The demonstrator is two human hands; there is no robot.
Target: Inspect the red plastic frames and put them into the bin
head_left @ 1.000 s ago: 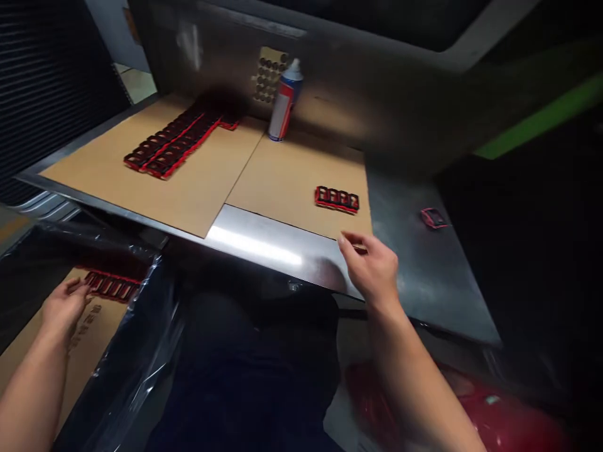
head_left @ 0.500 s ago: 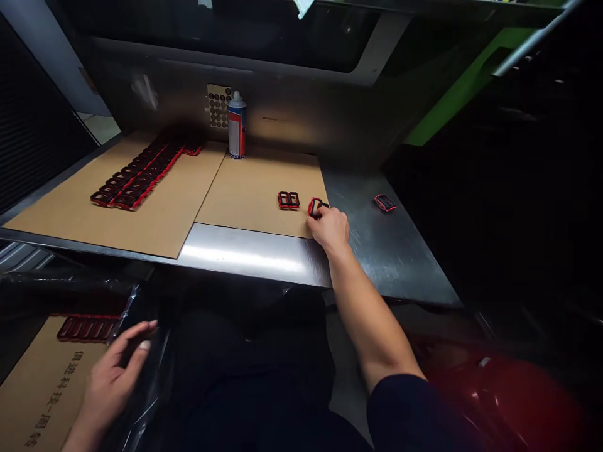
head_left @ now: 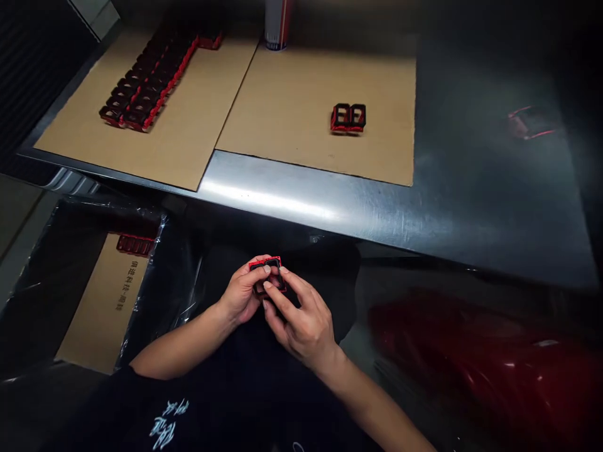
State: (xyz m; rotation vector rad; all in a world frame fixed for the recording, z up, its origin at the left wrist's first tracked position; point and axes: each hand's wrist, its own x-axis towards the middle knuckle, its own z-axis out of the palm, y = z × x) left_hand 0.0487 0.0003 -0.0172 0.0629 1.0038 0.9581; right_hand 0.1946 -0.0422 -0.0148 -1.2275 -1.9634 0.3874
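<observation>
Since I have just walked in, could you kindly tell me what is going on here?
A person is handling what looks like a pair of red-and-black frames, held in the left hand and right hand in front of the metal bench. Two similar frames sit side by side on the right cardboard sheet, and a longer double row lies on the left cardboard sheet. A short row lies at the far end of printed cardboard, lower left.
</observation>
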